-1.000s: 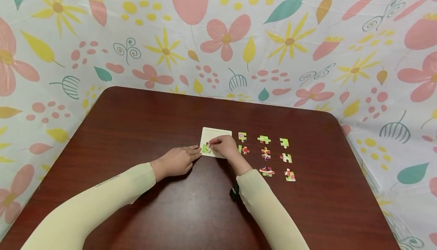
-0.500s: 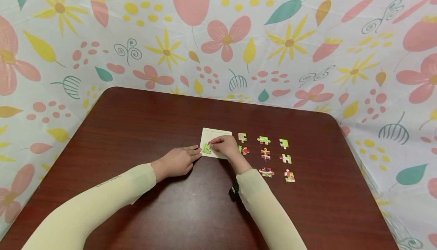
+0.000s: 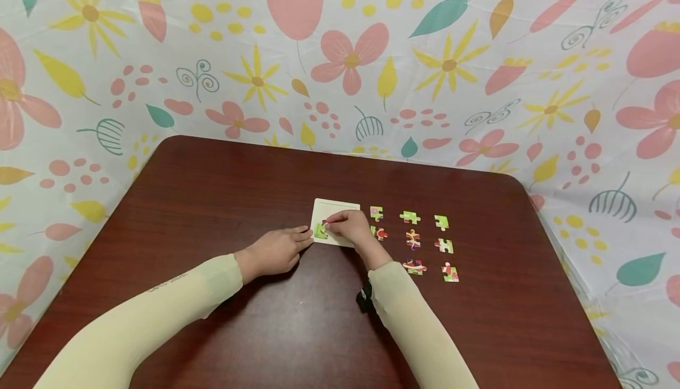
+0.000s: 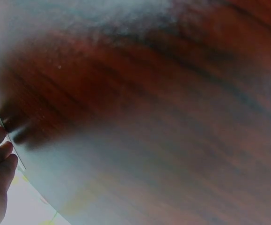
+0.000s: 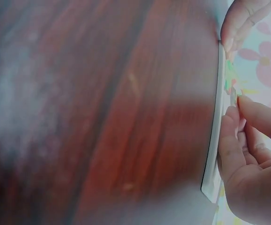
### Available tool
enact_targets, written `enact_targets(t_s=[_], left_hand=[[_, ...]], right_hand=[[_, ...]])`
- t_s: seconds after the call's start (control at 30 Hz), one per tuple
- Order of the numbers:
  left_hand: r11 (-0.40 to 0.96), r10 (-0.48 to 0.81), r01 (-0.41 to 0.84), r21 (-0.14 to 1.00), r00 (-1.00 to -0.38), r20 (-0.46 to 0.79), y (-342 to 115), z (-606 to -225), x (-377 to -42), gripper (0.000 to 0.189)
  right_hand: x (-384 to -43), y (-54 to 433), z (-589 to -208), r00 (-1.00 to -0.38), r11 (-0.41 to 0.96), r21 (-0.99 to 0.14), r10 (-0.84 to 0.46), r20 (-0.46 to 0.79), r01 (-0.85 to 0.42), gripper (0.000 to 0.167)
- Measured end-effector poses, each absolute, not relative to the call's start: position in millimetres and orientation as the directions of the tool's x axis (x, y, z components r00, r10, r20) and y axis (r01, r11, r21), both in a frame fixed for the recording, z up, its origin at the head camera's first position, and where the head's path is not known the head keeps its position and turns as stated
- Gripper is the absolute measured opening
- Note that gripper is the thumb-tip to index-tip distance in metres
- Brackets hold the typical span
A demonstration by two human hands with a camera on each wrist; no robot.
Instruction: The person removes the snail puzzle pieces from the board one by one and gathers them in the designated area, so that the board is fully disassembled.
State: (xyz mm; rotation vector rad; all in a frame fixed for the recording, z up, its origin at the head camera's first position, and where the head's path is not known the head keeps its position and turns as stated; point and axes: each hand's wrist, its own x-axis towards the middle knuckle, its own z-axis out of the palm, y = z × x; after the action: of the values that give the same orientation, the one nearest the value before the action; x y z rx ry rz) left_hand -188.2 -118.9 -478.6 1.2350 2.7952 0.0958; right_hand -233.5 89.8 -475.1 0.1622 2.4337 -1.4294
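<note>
My right hand [image 3: 350,225] is over a small white puzzle tray [image 3: 337,202]. Its thumb and fingertips pinch a small puzzle piece [image 5: 233,97], seen edge-on in the right wrist view and mostly covered by the fingers in the head view. Right beside it, a green puzzle piece [image 3: 320,231] lies in the tray's near left corner. The fingers of my left hand [image 3: 276,250] are extended and rest against the tray's left edge. In the left wrist view only those fingertips [image 4: 8,166] show, at the tray's border.
To the right of the tray, several loose puzzle pieces [image 3: 413,239] lie spread in rows on the dark brown table [image 3: 239,182]. My right forearm crosses near the lower rows. A flowered cloth [image 3: 350,111] hangs behind the table and along its sides.
Both hands stay almost in place. The right fingertips, still pinching the piece, shift only slightly beside the green piece. The loose pieces on the right have not moved.
</note>
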Motion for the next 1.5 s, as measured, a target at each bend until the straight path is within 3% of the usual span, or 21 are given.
enact_targets(t_s=[0.43, 0.63, 1.17, 1.5], left_hand=[[0.663, 0.747, 0.742, 0.095, -0.664, -0.029, -119.5, -479.4, -190.2, 0.043], [0.661, 0.749, 0.746, 0.077, -0.662, -0.021, -119.5, -478.1, -191.2, 0.041], [0.644, 0.765, 0.765, 0.005, -0.644, 0.002, -120.2, -476.1, -189.5, 0.039], [0.633, 0.774, 0.774, -0.024, -0.632, 0.033, -118.5, -477.7, -189.4, 0.036]], right_hand=[[-237.4, 93.6, -474.8, -0.925, 0.456, -0.838, -0.075, -0.372, 0.3, 0.015], [-239.0, 98.4, -473.7, -0.933, 0.503, -0.827, -0.103, -0.345, 0.25, 0.016], [-238.3, 158.9, -434.0, -0.913, 0.524, -0.832, -0.225, -0.341, 0.181, 0.021], [-220.7, 188.4, -436.1, -0.883, 0.548, -0.82, -0.286, -0.371, 0.167, 0.02]])
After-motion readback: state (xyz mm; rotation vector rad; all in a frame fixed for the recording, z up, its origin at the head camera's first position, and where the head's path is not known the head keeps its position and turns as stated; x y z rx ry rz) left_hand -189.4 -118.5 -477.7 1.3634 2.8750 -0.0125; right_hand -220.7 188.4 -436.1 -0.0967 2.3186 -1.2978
